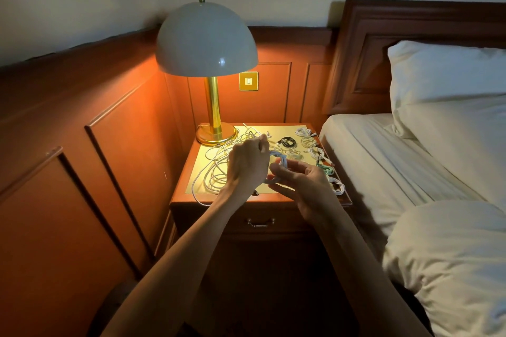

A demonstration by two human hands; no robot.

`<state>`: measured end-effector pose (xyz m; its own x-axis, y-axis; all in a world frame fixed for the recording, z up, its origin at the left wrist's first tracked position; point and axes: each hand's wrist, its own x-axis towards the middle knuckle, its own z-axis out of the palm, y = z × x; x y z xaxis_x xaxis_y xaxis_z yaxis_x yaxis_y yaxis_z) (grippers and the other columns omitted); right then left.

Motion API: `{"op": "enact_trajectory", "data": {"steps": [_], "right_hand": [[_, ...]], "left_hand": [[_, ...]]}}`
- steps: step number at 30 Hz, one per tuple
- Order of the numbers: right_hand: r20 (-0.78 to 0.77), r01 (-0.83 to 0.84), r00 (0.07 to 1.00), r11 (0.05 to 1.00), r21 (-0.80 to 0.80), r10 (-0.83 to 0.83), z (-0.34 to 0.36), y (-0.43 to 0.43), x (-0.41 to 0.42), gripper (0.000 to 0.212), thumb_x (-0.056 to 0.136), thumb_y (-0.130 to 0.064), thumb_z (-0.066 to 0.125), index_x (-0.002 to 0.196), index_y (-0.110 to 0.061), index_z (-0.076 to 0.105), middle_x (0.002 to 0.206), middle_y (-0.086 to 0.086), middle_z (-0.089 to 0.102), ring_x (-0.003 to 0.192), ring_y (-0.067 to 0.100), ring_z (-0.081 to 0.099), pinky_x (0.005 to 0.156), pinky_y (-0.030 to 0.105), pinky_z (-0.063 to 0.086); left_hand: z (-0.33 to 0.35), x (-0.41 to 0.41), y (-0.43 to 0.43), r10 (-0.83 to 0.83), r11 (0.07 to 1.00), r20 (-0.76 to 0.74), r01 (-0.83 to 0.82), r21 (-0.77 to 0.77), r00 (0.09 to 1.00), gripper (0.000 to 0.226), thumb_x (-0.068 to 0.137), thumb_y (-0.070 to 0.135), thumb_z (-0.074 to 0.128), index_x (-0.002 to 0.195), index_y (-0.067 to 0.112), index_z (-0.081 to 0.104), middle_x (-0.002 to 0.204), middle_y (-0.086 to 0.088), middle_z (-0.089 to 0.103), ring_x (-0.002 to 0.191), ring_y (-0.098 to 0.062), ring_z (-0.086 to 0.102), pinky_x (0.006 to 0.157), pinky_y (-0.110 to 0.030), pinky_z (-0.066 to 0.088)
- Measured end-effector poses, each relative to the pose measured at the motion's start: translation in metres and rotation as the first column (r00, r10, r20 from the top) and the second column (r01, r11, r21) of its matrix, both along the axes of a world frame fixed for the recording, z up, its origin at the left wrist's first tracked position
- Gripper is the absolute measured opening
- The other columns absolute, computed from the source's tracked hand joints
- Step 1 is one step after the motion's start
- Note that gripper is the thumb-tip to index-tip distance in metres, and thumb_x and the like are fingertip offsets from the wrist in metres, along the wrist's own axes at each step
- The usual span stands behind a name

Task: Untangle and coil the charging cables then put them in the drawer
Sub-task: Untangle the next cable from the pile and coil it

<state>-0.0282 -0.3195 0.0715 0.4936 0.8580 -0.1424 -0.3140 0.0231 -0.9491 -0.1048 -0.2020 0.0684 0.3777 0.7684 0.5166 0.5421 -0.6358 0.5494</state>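
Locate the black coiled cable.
In the head view the black coiled cable lies near the back of the nightstand top, right of the brass lamp base and left of the white coils lined along the bed-side edge.

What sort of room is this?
Probably a hotel bedroom: a made bed with white pillows, a wooden nightstand strewn with cables, and a lit dome lamp on it.

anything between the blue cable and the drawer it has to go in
Yes: the drawer itself is shut. The left hand and right hand both hold the blue cable, so one would likely have to let go to pull the handle. Nothing else visible blocks the way.
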Motion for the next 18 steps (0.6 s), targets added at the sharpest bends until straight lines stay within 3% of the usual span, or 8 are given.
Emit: {"op": "enact_trajectory", "data": {"steps": [2,4,7,9,11,13,16,18], "right_hand": [[0.195,0.072,0.978,0.997,-0.003,-0.070,0.001,0.004,-0.002,0.033,0.083,-0.005,0.076,0.112,-0.010,0.063,0.092,0.004,0.073,0.080,0.019,0.075,0.071,0.031,0.062],[0.445,0.087,0.893,0.995,-0.044,-0.058,-0.002,0.007,0.000,0.021,0.090,-0.005,0.071,0.110,-0.008,0.068,0.085,0.002,0.073,0.073,0.016,0.074,0.066,0.031,0.062],[0.787,0.125,0.614,0.977,-0.174,0.062,-0.011,0.012,-0.001,0.009,0.097,-0.012,0.061,0.100,-0.006,0.068,0.082,0.009,0.071,0.071,0.020,0.073,0.066,0.042,0.062],[0.861,0.206,0.493,0.945,-0.254,0.124,-0.017,0.018,-0.005,0.020,0.100,-0.014,0.052,0.112,-0.002,0.064,0.092,0.012,0.070,0.077,0.020,0.068,0.063,0.037,0.057],[0.874,0.261,0.449,0.909,-0.326,0.184,-0.019,0.022,-0.008,0.031,0.102,-0.012,0.045,0.129,-0.001,0.056,0.107,0.015,0.068,0.086,0.022,0.063,0.061,0.028,0.046],[0.875,0.286,0.421,0.880,-0.378,0.239,-0.022,0.025,-0.007,0.034,0.103,-0.010,0.041,0.133,-0.002,0.053,0.111,0.016,0.066,0.092,0.024,0.062,0.066,0.028,0.042],[0.881,0.289,0.381,0.869,-0.401,0.280,-0.030,0.024,-0.004,0.028,0.102,-0.010,0.039,0.122,-0.002,0.057,0.103,0.015,0.063,0.087,0.023,0.059,0.065,0.031,0.043],[0.896,0.270,0.355,0.888,-0.371,0.267,-0.038,0.021,-0.002,0.027,0.103,-0.011,0.038,0.118,-0.001,0.058,0.103,0.016,0.064,0.088,0.024,0.062,0.069,0.032,0.051]], "left_hand": [[0.000,0.001,0.002,0.001,1.000,0.027,0.000,-0.025,1.000,0.042,0.107,0.027,0.037,0.078,0.011,0.063,0.066,0.003,0.053,0.055,-0.009,0.050,0.048,-0.013,0.024],[-0.001,-0.001,0.004,-0.026,0.999,0.009,0.027,-0.048,1.000,0.043,0.107,0.029,0.038,0.077,0.010,0.063,0.063,0.001,0.053,0.053,-0.010,0.052,0.046,-0.014,0.031],[-0.005,-0.004,0.007,-0.049,0.997,-0.055,0.045,-0.059,0.997,0.051,0.106,0.039,0.038,0.062,0.017,0.051,0.054,0.003,0.049,0.048,-0.009,0.048,0.045,-0.016,0.026],[-0.010,-0.003,0.008,-0.099,0.993,-0.047,0.095,-0.073,0.994,0.054,0.104,0.046,0.041,0.060,0.017,0.052,0.051,0.004,0.050,0.044,-0.010,0.048,0.046,-0.022,0.030],[-0.016,-0.003,0.006,-0.204,0.976,-0.021,0.202,-0.088,0.979,0.051,0.100,0.052,0.047,0.074,0.013,0.064,0.052,0.007,0.055,0.042,-0.011,0.055,0.045,-0.027,0.043],[-0.019,-0.005,0.006,-0.298,0.946,-0.020,0.292,-0.142,0.954,0.044,0.094,0.057,0.055,0.089,0.015,0.068,0.056,0.008,0.061,0.044,-0.010,0.061,0.046,-0.025,0.051],[-0.022,-0.007,0.013,-0.337,0.931,-0.102,0.315,-0.184,0.936,0.045,0.089,0.058,0.062,0.070,0.017,0.064,0.054,0.003,0.063,0.046,-0.011,0.062,0.043,-0.018,0.043],[-0.024,-0.005,0.018,-0.338,0.924,-0.131,0.302,-0.234,0.932,0.053,0.089,0.058,0.061,0.060,0.014,0.060,0.055,-0.001,0.064,0.051,-0.016,0.065,0.048,-0.025,0.047]]}}
